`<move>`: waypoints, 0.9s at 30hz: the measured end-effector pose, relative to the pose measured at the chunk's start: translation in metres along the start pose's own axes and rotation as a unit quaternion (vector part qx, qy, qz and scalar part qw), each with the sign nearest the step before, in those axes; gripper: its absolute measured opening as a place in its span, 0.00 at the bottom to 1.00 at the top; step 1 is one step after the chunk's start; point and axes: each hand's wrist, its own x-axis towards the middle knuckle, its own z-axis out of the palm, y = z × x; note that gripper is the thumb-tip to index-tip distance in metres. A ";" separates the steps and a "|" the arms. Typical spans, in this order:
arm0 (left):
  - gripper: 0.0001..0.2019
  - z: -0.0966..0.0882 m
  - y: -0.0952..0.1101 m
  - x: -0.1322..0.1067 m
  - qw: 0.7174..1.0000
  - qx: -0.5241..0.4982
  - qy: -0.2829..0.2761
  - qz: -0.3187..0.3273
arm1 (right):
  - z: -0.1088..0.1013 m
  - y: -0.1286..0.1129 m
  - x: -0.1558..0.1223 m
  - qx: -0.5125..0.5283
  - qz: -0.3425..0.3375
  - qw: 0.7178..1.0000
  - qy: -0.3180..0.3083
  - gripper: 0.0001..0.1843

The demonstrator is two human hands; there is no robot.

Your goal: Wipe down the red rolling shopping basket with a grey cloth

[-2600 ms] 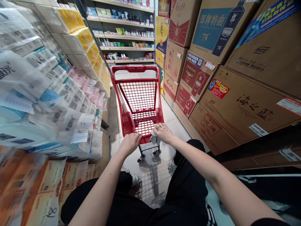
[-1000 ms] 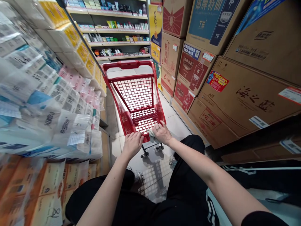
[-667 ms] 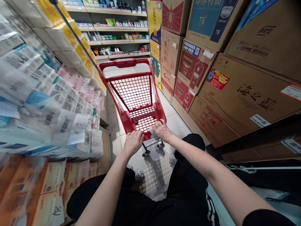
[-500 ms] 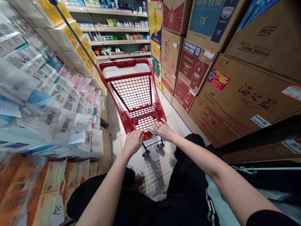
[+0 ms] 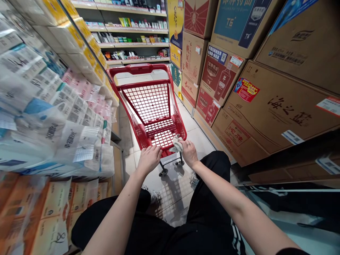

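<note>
A small red mesh shopping cart (image 5: 148, 102) stands in the aisle in front of me, with nothing in its basket. My left hand (image 5: 148, 158) is closed over the near rim of the cart. My right hand (image 5: 189, 151) is closed on a crumpled whitish cloth (image 5: 176, 143), which it holds against the cart's near right corner. The cart's wheels (image 5: 170, 168) rest on the pale tiled floor. My legs in black trousers are below.
Wrapped packs of tissue paper (image 5: 53, 117) fill the shelves on the left. Stacked cardboard boxes (image 5: 268, 106) line the right side. A shelf of small goods (image 5: 138, 35) crosses the far end. The tiled aisle (image 5: 196, 136) runs between them.
My right hand has slid from the middle of the near rim to the cart's right corner and lifted the cloth a little. The cart has shifted slightly left in view.
</note>
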 end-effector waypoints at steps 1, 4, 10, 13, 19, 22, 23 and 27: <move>0.18 0.000 0.000 0.000 1.000 0.001 0.001 0.000 | 0.006 -0.003 -0.007 -0.009 -0.010 1.000 -0.026 0.13; 0.19 -0.001 0.000 -0.001 1.000 0.000 0.004 0.002 | 0.020 -0.011 -0.032 -0.004 -0.033 0.994 -0.104 0.09; 0.18 0.001 -0.001 -0.001 1.000 0.003 0.009 0.001 | 0.017 -0.006 -0.037 0.147 0.205 0.966 -0.053 0.10; 0.18 0.001 0.001 0.000 1.000 0.003 0.010 -0.002 | 0.015 -0.003 -0.013 0.220 0.333 0.917 0.020 0.08; 0.17 0.000 0.004 0.002 1.000 0.007 0.012 0.000 | 0.030 -0.008 0.002 0.329 0.396 0.850 0.108 0.09; 0.17 0.001 0.006 0.003 1.000 0.007 0.010 -0.002 | 0.043 -0.011 -0.002 0.408 0.419 0.799 0.138 0.12; 0.17 0.001 0.006 0.003 1.000 0.006 0.010 -0.002 | 0.047 -0.012 -0.003 0.444 0.430 0.772 0.150 0.14; 0.16 0.002 0.011 0.004 1.000 0.000 0.010 -0.006 | 0.058 -0.017 -0.001 0.599 0.495 0.607 0.165 0.18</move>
